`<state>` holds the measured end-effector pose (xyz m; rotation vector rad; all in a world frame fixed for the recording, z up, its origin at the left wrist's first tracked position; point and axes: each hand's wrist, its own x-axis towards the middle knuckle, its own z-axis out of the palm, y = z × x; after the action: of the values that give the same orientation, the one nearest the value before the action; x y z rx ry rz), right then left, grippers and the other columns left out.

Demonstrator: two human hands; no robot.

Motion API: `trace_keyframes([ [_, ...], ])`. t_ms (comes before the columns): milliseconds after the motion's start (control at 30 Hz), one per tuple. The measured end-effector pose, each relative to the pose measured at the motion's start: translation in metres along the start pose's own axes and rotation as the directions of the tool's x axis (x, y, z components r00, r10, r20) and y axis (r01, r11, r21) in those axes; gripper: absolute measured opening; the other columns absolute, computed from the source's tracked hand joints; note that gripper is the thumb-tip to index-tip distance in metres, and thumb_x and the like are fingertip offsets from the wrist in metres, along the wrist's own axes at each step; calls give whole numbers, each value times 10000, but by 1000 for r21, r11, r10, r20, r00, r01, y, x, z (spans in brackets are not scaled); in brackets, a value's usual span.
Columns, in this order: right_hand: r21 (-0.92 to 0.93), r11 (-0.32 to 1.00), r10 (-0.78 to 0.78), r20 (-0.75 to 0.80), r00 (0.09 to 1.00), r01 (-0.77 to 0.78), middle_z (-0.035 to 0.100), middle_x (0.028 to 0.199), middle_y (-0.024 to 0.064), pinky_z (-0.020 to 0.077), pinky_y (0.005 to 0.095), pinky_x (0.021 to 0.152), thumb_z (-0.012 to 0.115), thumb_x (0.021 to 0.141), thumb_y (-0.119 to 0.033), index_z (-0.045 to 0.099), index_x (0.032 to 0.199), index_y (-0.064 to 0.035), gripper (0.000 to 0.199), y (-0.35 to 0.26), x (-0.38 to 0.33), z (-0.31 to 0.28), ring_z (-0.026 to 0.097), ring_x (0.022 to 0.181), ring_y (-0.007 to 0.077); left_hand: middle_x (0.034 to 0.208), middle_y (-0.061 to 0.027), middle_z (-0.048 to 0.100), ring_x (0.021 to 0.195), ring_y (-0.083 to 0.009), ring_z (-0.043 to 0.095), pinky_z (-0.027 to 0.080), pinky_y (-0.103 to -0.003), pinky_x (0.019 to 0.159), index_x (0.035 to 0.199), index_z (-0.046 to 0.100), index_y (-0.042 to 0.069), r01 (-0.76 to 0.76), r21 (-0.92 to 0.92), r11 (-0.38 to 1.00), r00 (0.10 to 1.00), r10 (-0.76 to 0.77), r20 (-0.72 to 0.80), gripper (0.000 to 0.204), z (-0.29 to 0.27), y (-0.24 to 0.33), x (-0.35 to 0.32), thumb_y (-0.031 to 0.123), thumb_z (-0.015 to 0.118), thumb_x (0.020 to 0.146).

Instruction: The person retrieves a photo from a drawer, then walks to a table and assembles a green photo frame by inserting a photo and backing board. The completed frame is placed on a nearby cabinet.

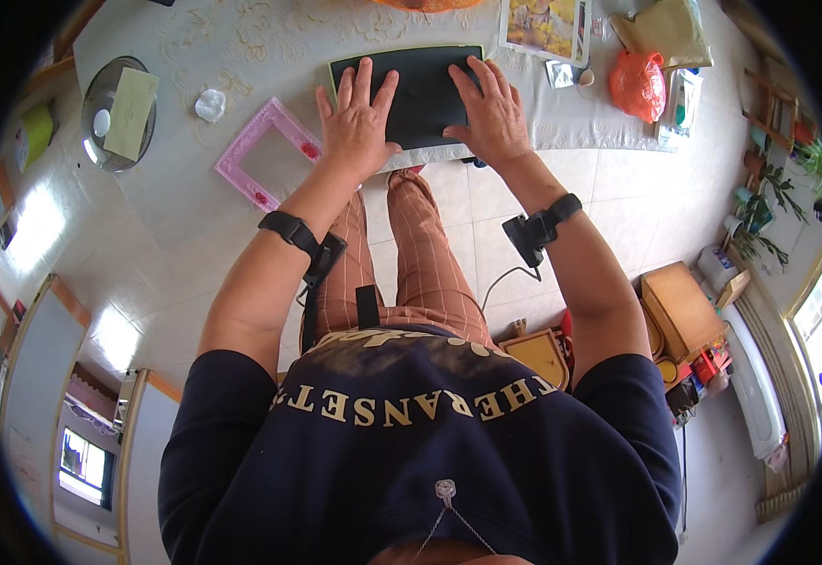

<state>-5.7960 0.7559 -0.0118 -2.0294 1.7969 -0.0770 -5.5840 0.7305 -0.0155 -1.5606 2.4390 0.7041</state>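
A flat, dark rectangular panel (420, 94) with a pale yellow-green edge lies on the cloth-covered table, close to its near edge. My left hand (357, 127) rests on the panel's left part, fingers stretched out and spread. On its right part lies my right hand (494, 113), its fingers also apart and flat. Neither hand grips anything. Beside my left hand is a pink picture frame (232, 155) with red flower ornaments at its corners; its middle is see-through, showing the cloth. My left forearm passes over the frame's near right side.
A dark glass tray (91, 108) with a pale card (132, 113) stands at the left, near a crumpled white piece (210, 105). At the right are a picture print (548, 26), a red plastic bag (637, 87) and a tan bag (670, 33). An orange object (428, 4) touches the top edge.
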Motion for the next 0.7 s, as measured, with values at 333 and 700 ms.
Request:
trace_keyframes([
  [333,-27,999,-22,-25,999,22,374,1394,126,338,442,1019,848,581,-269,429,1346,-140,881,-1,3,3,336,1322,310,1523,-145,179,1369,-355,254,199,-610,1073,1471,237,250,-28,37,999,1000,28,-14,1046,2,-2,4,334,838,619],
  [700,15,999,-43,-23,999,44,376,1402,94,342,423,1034,850,568,-279,424,1358,-163,905,6,2,3,339,1322,288,1526,-154,152,1375,-364,225,176,-619,1074,1469,239,237,-17,56,998,1000,16,17,1027,1,1,3,375,821,635],
])
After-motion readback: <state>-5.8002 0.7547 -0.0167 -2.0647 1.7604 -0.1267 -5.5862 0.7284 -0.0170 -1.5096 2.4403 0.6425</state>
